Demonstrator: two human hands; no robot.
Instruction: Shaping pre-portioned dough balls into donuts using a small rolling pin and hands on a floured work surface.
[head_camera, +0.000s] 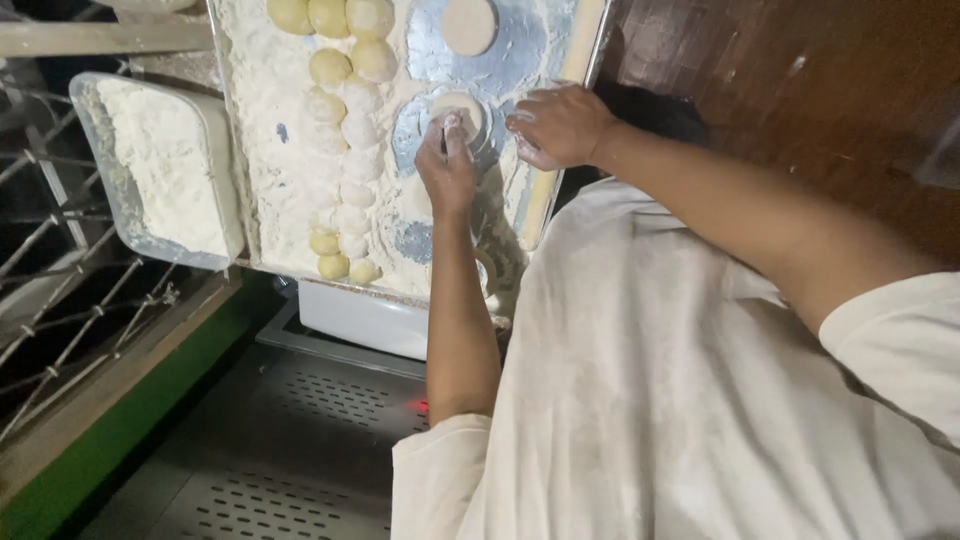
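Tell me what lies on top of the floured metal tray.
On the metal tray lie loose flour, a row of dough balls and a flattened dough disc. The left hand partly covers another dough piece.

The light is warm and uneven. It falls brightest on the floured tabletop (290, 190) and the tub of flour (165, 165), where the white nearly washes out and surface detail is lost. The person's pale shirt (680, 400) is softly lit. The upper right and far left sink into deep shadow. Both forearms cast short, dark shadows onto the flour. The view is tilted and slightly soft overall, with mild smearing on the right hand (558, 124).
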